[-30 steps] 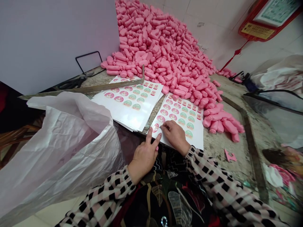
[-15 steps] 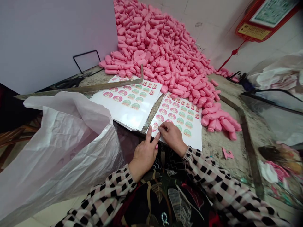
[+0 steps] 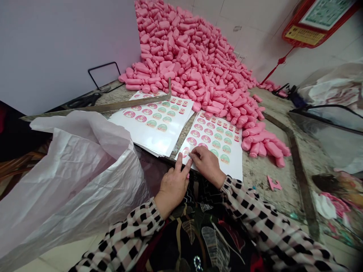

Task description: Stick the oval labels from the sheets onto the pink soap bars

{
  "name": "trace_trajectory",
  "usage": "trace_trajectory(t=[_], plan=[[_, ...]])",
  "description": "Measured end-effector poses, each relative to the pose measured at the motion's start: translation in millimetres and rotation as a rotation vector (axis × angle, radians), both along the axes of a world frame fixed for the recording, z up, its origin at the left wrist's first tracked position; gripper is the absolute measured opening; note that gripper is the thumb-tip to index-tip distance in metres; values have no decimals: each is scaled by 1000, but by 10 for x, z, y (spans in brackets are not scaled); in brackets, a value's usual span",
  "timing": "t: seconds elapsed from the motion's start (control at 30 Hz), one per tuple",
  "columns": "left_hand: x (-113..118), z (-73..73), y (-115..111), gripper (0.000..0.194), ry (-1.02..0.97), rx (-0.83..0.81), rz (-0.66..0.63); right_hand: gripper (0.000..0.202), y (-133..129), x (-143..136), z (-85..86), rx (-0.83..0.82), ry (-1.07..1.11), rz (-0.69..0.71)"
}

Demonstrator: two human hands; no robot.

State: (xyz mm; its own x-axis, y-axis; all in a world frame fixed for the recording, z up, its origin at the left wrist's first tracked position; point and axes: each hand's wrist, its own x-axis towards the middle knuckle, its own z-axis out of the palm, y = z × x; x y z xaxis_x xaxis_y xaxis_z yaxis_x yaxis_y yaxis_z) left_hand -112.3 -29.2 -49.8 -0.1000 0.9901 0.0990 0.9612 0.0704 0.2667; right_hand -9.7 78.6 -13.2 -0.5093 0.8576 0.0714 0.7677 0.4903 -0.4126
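My left hand is at the near edge of the right sticker sheet. Its index and middle fingers stretch out in a V, pressing on the sheet beside a round pink sticker. A bit of something pink shows under those fingers, and the other fingers are curled around it; most of it is hidden. With thumb and forefinger pinched, my right hand works at the right edge of that same sticker. Rows of pink and green round stickers cover the sheet beyond my fingers.
A large heap of pink bottle-shaped pieces rises behind the sheets. More sticker sheets lie to the left under a bent metal bar. A white plastic sack bulges at left; scissors lie behind. A pink scrap rests at right.
Almost nothing differs. Both hands keep their places at the pink sticker, and the view has shifted very slightly.
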Motion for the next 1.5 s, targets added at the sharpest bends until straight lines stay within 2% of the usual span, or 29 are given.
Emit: trace_trajectory(t=[0.23,0.47,0.6,0.83,1.2,1.5], plan=[[-11,-8,-6,56,-13,4,-3,16,20,-3,-24,-56,6,3],[-12,-25,-10,57,-24,7,0,20,-63,-82,-42,15,20,-152],[-14,-27,-10,57,-22,2,1,21,-43,-109,-60,-3,22,-226],[-17,-47,-12,58,-41,13,-6,22,40,-162,-32,-24,7,-274],[-16,-26,-10,59,-52,23,-13,22,47,-99,16,-57,-11,-193],[-1,17,-12,60,54,-24,-10,30,63,-112,60,-97,-29,-166]])
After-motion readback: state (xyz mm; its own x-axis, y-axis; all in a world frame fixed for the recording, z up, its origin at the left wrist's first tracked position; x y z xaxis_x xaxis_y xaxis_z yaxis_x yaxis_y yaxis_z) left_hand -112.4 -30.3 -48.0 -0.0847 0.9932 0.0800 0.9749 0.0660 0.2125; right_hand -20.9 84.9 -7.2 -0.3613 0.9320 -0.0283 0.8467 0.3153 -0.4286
